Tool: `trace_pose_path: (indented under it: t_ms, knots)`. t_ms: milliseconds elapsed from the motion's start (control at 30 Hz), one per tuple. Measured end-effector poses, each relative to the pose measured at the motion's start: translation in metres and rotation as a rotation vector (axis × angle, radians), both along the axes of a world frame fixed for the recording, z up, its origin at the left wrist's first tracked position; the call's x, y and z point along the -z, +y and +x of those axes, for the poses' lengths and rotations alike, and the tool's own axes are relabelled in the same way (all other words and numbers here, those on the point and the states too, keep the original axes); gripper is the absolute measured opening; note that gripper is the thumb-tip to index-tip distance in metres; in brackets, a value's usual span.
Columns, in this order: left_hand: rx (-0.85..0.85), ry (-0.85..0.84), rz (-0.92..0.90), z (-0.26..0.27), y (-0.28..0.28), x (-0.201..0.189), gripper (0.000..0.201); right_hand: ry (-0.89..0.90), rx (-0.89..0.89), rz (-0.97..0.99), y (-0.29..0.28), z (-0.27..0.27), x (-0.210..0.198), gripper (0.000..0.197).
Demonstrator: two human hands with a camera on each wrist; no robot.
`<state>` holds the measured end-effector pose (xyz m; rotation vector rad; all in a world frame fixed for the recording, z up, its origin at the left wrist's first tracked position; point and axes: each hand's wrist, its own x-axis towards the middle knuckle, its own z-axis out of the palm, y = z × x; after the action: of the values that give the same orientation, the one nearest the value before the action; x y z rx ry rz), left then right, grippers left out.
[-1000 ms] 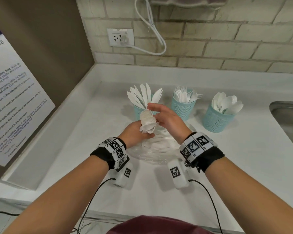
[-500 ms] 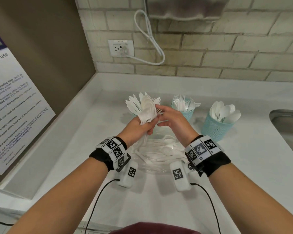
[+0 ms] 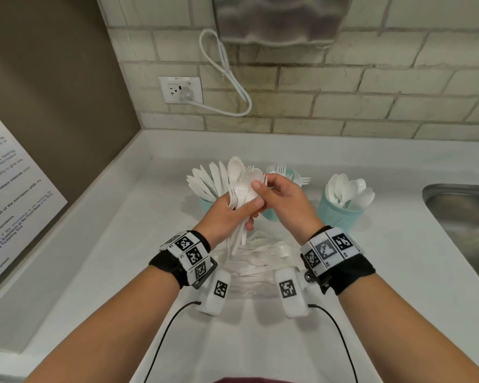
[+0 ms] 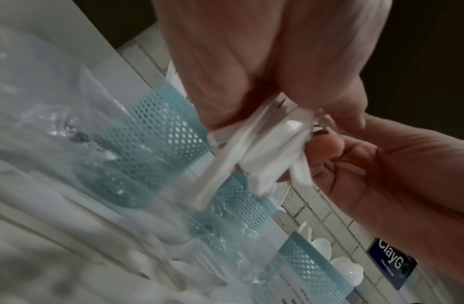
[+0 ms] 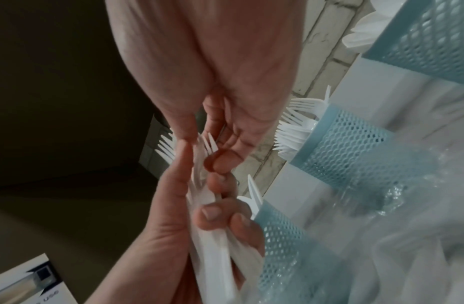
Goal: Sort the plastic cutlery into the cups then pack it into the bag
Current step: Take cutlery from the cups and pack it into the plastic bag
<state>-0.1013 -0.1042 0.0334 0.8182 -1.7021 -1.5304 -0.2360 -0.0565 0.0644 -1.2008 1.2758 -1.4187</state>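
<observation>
Presently, left to right:
Notice [image 3: 11, 194]: printed sheet on the left wall.
Knife cup [image 3: 206, 201]: blue mesh, white knives fanned upright.
Left hand [image 3: 227, 214]: fingers curled round a bunch of cutlery [image 3: 242, 189], spoon bowls up, handles hanging down, raised over the bag.
Bag [image 3: 256, 261]: clear plastic, flat on the counter [image 3: 398, 272] below both hands, loose white cutlery inside.
Right hand [image 3: 285, 203]: thumb and forefinger pinch the top of the bunch.
Fork cup [image 5: 340, 152]: blue mesh, behind the right hand.
Spoon cup [image 3: 340, 214]: blue mesh, well right of the hands.
Sink [image 3: 465, 217]: steel, far right.
</observation>
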Motion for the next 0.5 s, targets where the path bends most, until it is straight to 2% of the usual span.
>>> trace_pose_path:
  t_ms: [67, 233, 400, 500]
  knots:
    - [-0.023, 0.037, 0.034, -0.006, 0.0, 0.0, 0.042, -0.062, 0.027, -0.003, 0.0, -0.005, 0.0, 0.032]
    - [-0.032, 0.026, 0.022, -0.016, -0.001, 0.004, 0.046, -0.123, 0.073, 0.021, 0.0, -0.02, 0.006, 0.032]
    - [-0.062, 0.024, -0.004, -0.025, 0.0, 0.002, 0.035, 0.082, 0.091, 0.107, 0.0, -0.024, 0.012, 0.026]
    - [-0.12, 0.05, 0.046, -0.026, -0.005, 0.0, 0.033, 0.224, 0.126, 0.071, -0.008, -0.033, 0.002, 0.015]
